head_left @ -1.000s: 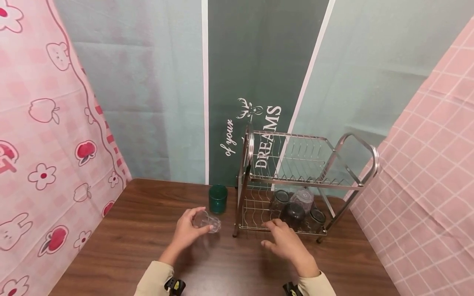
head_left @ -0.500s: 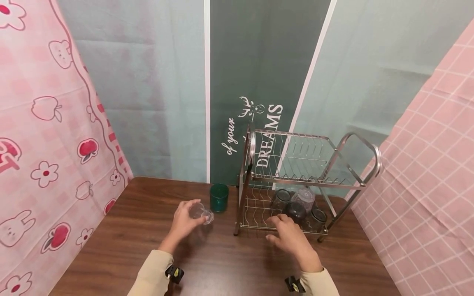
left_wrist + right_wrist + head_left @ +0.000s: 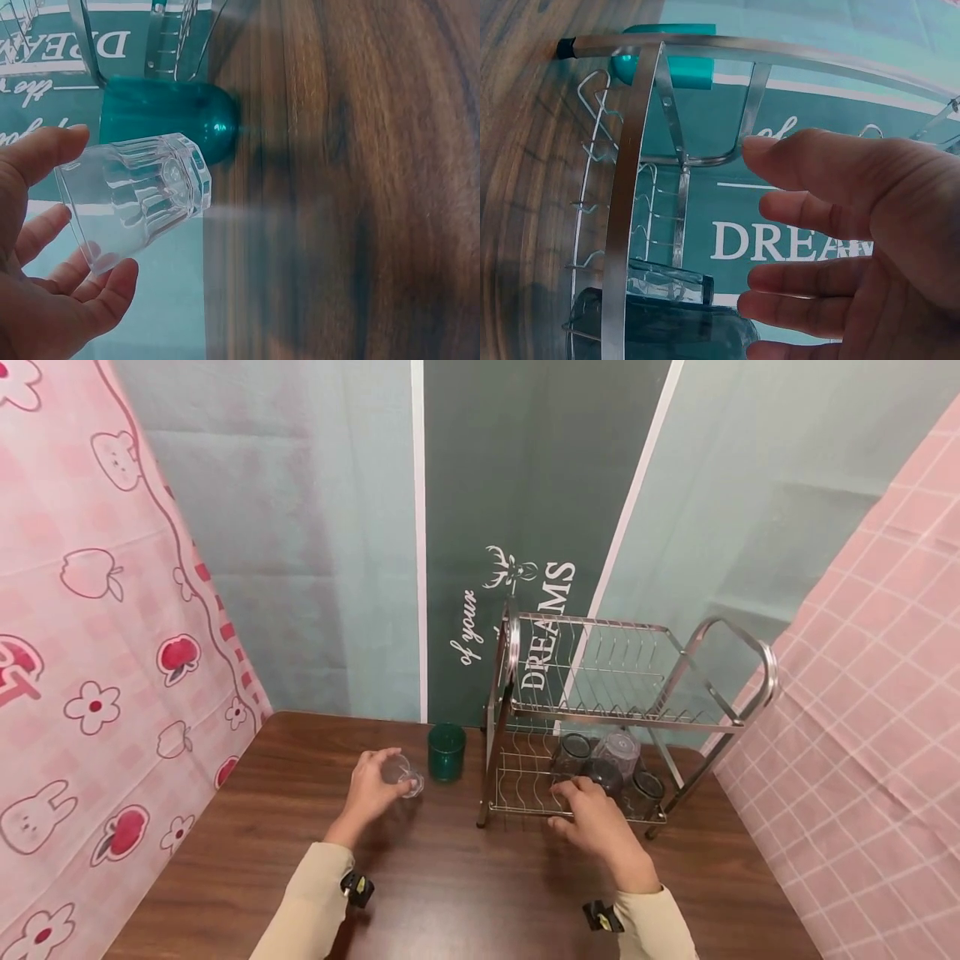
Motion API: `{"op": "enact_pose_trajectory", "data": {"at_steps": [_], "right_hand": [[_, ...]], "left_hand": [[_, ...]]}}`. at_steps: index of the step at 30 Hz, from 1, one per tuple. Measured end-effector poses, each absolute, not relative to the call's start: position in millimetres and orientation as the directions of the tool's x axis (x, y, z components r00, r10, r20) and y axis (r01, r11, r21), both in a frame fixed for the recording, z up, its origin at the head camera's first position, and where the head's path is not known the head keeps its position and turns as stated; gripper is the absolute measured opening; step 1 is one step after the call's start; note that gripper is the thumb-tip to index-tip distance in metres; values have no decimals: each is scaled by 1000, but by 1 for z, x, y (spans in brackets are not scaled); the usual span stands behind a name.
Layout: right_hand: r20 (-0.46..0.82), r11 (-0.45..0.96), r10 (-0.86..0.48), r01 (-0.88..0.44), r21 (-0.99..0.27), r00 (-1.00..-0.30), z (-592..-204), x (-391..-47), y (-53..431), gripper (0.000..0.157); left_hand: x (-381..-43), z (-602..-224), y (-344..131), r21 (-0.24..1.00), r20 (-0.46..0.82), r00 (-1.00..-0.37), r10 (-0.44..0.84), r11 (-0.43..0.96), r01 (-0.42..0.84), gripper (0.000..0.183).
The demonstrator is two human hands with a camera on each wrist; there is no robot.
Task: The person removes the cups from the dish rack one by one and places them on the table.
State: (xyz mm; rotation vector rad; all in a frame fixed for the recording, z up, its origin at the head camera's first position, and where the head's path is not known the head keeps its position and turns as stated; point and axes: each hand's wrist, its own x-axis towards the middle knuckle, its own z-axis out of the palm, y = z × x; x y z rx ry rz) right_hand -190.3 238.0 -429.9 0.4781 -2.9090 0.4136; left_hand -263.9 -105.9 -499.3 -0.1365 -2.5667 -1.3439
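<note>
Holds a small clear faceted cup in the left hand, off to the left of a two-tier silver metal wire rack. Pinches it close to the mouth, thumb on one side and fingers curled around the other, with the base pointing down toward a dark brown wood-grain tabletop and the whole cup somewhat tilted. Cannot tell about contact between base and tabletop.

Has the right hand at the front of the rack, by the lower tier, with fingers slightly apart and loosely extended, gripping nothing. Cannot confirm any touch between fingertips and rack.

Shows a translucent teal-green round tumbler upright just left of the rack, between rack and clear cup. Shows also a group of smoky-grey and clear glass tumblers on the rack's lower tier, toward its right side, apparently mouth down.

Seems, as a judgement, to be midway through positioning the clear cup left of the rack, with nothing in hand at the rack itself. Probably calls next for levelling the cup, lowering the base flat left of the rack, then loosening thumb and fingers without knocking the teal-green tumbler. If bound for the rack instead, would call for lifting clear of that tumbler and turning mouth down before reaching the lower tier.
</note>
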Motion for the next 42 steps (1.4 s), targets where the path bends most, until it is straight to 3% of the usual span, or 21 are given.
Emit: {"op": "enact_pose_trajectory", "data": {"at_steps": [32, 42], "right_hand": [[302, 927, -283, -340, -155, -910, -422, -214, 270, 40], [251, 941, -228, -279, -190, -941, -428, -223, 279, 43]], "left_hand": [[-298, -496, -101, 713, 211, -977, 11, 682, 161, 59], [-308, -500, -97, 705, 196, -981, 9, 694, 147, 58]]}}
